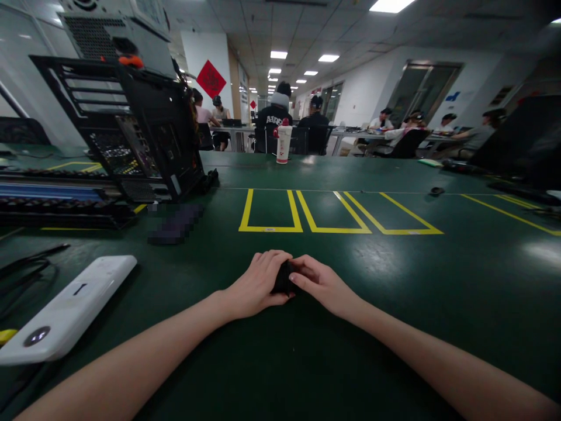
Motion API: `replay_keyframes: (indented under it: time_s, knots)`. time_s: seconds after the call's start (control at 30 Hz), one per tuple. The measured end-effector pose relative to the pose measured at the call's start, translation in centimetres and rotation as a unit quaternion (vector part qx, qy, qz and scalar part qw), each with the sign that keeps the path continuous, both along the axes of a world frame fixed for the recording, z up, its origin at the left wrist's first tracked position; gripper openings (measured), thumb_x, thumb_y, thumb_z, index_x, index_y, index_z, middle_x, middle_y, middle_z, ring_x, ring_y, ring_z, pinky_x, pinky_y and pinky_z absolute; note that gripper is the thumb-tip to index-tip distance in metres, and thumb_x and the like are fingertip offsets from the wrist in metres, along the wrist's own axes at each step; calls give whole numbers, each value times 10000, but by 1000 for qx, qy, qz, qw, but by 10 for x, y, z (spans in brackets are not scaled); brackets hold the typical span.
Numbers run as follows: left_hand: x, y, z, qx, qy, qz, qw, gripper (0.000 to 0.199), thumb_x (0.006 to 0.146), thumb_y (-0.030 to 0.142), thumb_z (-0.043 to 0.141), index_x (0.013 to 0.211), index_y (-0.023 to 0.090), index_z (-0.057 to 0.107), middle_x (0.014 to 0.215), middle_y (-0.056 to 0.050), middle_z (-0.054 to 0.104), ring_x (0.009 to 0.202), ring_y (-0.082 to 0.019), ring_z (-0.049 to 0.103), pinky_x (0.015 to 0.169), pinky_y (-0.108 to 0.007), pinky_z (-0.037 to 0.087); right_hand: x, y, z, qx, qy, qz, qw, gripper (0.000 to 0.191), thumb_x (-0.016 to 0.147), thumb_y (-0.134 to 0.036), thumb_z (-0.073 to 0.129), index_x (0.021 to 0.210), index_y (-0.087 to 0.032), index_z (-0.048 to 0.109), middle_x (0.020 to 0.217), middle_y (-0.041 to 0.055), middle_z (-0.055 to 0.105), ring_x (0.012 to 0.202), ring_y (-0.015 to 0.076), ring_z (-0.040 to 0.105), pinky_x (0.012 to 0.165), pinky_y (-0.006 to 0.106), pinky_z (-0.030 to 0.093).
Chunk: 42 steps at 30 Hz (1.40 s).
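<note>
Near the middle of the green table point(394, 280), my left hand point(262, 280) is wrapped over a small black object point(283, 277), its thumb along the near side. My right hand point(322, 283) touches the object's right side with its fingers bent and close together. Much of the object is hidden by the fingers, and I cannot make out what it is. Beyond the hands, yellow tape outlines point(270, 229) mark the table surface.
A black computer case point(162, 128) stands at the back left, beside a dark pixelated item point(175, 225). A white device point(72, 307) and black cables lie left. A white cup point(284, 144) stands far back. Several people sit beyond the table.
</note>
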State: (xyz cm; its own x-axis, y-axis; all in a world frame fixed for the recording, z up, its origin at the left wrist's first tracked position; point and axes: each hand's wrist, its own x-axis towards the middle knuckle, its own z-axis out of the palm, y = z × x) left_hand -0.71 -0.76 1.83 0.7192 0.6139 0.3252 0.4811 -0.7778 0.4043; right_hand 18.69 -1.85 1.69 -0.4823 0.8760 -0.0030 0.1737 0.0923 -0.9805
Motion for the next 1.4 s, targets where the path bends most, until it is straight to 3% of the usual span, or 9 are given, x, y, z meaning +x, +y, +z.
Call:
replay_keyframes:
  time_s: [0.13, 0.3, 0.47, 0.73, 0.93, 1.17, 1.4]
  knots:
    - [0, 1, -3, 11, -2, 2, 1000, 584, 785, 240, 641, 1236, 210, 272, 1234, -120, 449, 1128, -270, 445, 914, -421, 362, 4, -3, 2, 25, 15, 44, 999, 266, 794, -209, 617, 1016, -230, 470, 1053, 15, 557, 1002, 181, 587, 880, 378, 489]
    - [0, 2, -4, 14, -2, 6, 1000, 610, 775, 241, 658, 1242, 213, 267, 1230, -115, 447, 1128, -265, 445, 919, -418, 358, 1, -1, 3, 28, 20, 14, 999, 132, 834, -261, 562, 932, -214, 487, 894, -4, 564, 855, 163, 619, 765, 352, 520]
    - [1, 1, -3, 6, -7, 6, 1000, 612, 780, 255, 650, 1249, 236, 258, 1231, -106, 455, 1121, -281, 458, 913, -441, 360, -1, 3, 1, 3, 11, -15, 1000, 250, 805, -267, 603, 1011, -199, 480, 999, 34, 581, 984, 192, 586, 870, 395, 486]
    - [0, 1, -3, 4, -10, 5, 1000, 586, 777, 221, 651, 1233, 213, 283, 1216, -106, 459, 1108, -262, 458, 905, -404, 374, 5, 0, -4, 27, 32, 36, 998, 337, 740, -179, 675, 1007, -233, 478, 1048, 7, 555, 1018, 181, 587, 909, 385, 473]
    - [2, 2, -6, 8, -15, 7, 1000, 601, 773, 244, 662, 1239, 214, 283, 1216, -96, 456, 1101, -259, 459, 907, -405, 372, 0, 0, -2, 18, 48, 5, 999, 158, 821, -230, 583, 943, -225, 482, 935, -1, 575, 902, 167, 619, 800, 358, 519]
    - [1, 0, 0, -6, 4, 7, 1000, 587, 792, 242, 648, 1247, 198, 279, 1227, -110, 452, 1112, -254, 450, 918, -404, 370, -1, -1, -3, 18, 23, -15, 999, 288, 807, -209, 596, 1065, -222, 469, 1059, 38, 558, 1013, 188, 579, 873, 379, 495]
    - [2, 2, -4, 17, -12, 8, 1000, 608, 758, 204, 675, 1222, 193, 283, 1202, -113, 458, 1098, -266, 453, 892, -405, 372, 1, -2, -7, 4, 79, 24, 997, 285, 767, -198, 648, 992, -225, 475, 1013, 9, 563, 980, 174, 600, 864, 362, 497]
